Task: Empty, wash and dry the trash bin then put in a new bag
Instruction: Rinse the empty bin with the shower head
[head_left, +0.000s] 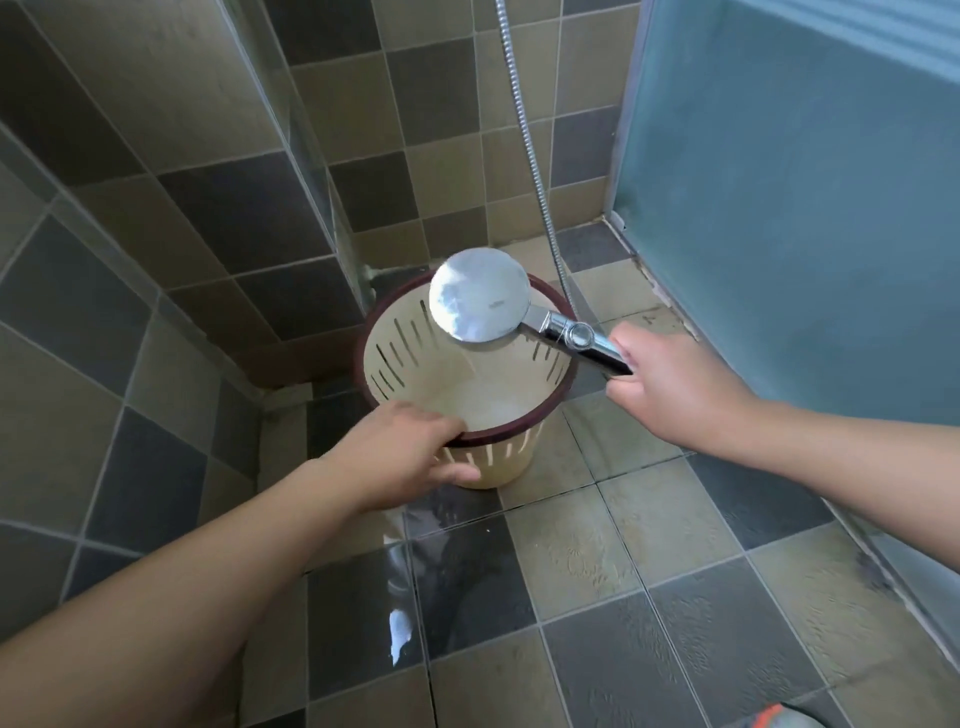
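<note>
Head view: the trash bin, cream with slotted walls and a dark red rim, stands upright on the wet tiled floor at centre, in the shower corner. The left hand comes in from 7 o'clock and is closed over the near rim, thumb outside on the wall. The right hand, from 3 o'clock, is wrapped around the handle of the chrome shower head, which hangs face-down over the bin's far rim at 12 o'clock; its hose climbs the wall. The bin looks empty, so this is likely the rinse. Best to sweep the spray around the inner walls, tilting the bin so water drains through the slots.
</note>
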